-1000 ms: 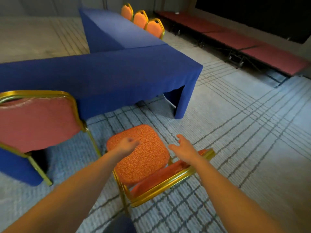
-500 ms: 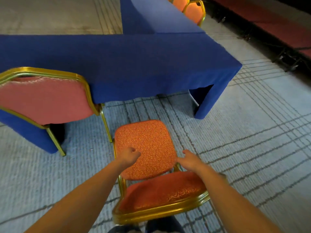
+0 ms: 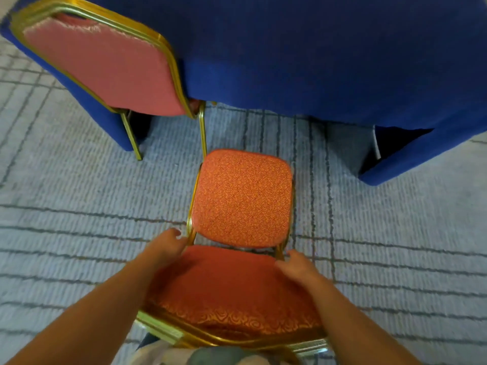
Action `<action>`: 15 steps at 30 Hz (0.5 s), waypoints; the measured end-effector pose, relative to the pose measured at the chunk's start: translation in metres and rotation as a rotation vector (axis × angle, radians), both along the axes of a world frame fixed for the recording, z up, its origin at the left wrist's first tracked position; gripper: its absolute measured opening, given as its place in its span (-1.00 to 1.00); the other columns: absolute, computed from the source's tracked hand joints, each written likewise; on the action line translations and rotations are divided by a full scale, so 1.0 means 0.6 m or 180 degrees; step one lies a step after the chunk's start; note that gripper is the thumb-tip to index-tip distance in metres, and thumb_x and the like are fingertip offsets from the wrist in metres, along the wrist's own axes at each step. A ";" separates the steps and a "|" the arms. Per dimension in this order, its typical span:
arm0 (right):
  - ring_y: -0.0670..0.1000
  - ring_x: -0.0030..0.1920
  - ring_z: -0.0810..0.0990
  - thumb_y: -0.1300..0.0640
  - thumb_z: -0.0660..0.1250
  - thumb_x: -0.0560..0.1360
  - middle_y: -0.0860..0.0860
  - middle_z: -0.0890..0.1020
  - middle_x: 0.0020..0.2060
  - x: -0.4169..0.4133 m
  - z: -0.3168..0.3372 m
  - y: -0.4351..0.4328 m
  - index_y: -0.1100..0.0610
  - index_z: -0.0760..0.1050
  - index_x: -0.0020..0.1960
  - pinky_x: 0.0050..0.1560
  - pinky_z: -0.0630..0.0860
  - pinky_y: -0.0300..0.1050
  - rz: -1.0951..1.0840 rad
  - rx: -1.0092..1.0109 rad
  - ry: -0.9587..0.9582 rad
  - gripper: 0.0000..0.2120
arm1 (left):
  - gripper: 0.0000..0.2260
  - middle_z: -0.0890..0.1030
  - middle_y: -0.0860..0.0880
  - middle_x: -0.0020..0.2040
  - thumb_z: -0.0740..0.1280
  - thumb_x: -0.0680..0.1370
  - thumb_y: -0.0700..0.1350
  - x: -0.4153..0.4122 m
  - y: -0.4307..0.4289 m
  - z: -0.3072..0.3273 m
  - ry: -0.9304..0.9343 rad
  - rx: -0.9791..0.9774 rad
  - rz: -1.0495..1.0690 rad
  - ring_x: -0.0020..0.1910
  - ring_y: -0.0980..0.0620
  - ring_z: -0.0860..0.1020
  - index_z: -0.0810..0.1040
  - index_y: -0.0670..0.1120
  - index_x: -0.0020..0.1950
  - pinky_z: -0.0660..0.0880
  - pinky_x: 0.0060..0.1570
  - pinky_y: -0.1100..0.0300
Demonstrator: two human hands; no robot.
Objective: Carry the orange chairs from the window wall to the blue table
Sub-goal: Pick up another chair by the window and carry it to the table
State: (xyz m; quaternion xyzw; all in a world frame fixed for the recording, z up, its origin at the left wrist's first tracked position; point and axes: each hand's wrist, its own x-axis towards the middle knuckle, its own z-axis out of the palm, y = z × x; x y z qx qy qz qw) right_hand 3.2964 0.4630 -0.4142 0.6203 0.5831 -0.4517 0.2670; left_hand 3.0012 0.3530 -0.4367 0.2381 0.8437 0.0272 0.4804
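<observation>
head view, catalogue of items.

1. orange chair (image 3: pixel 242 198): gold metal frame, patterned orange seat pad and padded backrest. it stands on the carpet directly in front of the person, backrest nearest the camera and seat facing the table. the front edge of the seat is near the hanging cloth but not under it.

2. left grip (image 3: pixel 164 248): bare hand at the backrest's left side, where the gold upright meets the seat, fingers curled round the frame edge and holding the chair.

3. right grip (image 3: pixel 297 267): bare hand on the backrest's right side near the other upright, fingers bent over the padded edge, holding the chair.

4. blue table (image 3: pixel 316 48): tabletop draped in blue cloth hanging to the floor, with a dark gap at its right corner.

5. second chair (image 3: pixel 105 64): pinkish-red backrest, gold frame, set against the cloth at left. its rear leg is just beside the orange seat's front left corner; contact cannot be told.

6. carpet (image 3: pixel 79 206): pale blue-grey with dark grid lines.
</observation>
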 end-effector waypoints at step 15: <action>0.21 0.34 0.48 -0.24 0.19 0.57 0.21 0.42 0.42 0.035 -0.108 -0.012 0.18 0.28 0.52 0.33 0.43 0.02 -0.0273 -0.0714 -0.0522 -0.32 | -0.46 0.37 -0.23 0.43 0.20 0.61 0.13 0.004 -0.020 -0.070 0.0001 -0.0969 -0.0784 0.38 -0.17 0.38 0.33 -0.21 0.45 0.32 0.29 0.08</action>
